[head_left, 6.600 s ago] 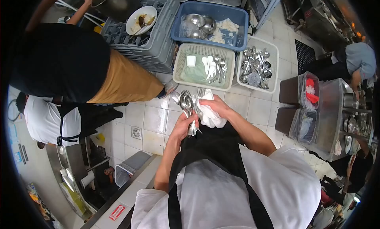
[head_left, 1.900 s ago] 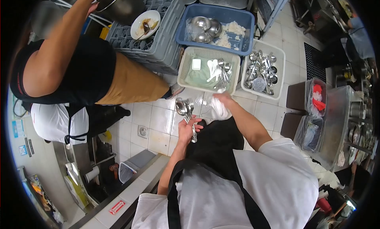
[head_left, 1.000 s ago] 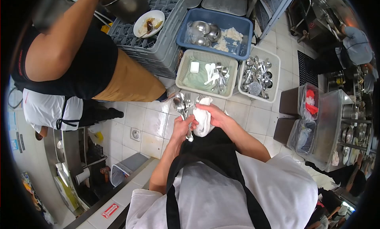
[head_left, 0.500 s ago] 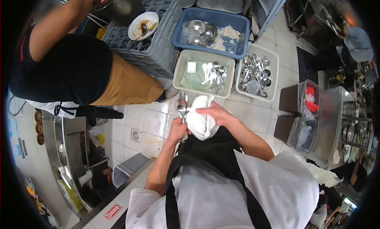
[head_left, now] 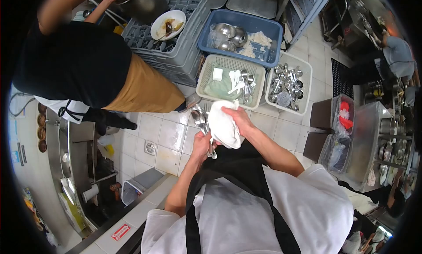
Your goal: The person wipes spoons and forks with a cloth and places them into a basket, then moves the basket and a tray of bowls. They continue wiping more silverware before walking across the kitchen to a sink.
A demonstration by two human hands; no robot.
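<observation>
Since half a second ago: I am sliding the white cloth (head_left: 224,127) further down over the bundle, so fewer spoon bowls are showing above it.
Left hand (head_left: 201,145): I am closing my fingers around the lower handles of the cutlery bundle (head_left: 203,121), gripping it upright in front of my apron.
Right hand (head_left: 237,117): I am clamping one white cloth around the bundle, fingers wrapped over its far side.
Bundle count: several spoons and forks; I cannot tell exactly how many.
Baskets on the floor, far from me: two pale ones, the left basket (head_left: 206,70) holding a green cloth and some cutlery, the right basket (head_left: 305,82) piled with cutlery.
Blue tub (head_left: 263,25): one, beyond the baskets, holding three steel bowls.
Grey crate (head_left: 184,38): one, far left, carrying one dirty plate (head_left: 168,24).
Other people: one in a black top (head_left: 70,60) standing at my left; another in grey (head_left: 398,60) far right.
</observation>
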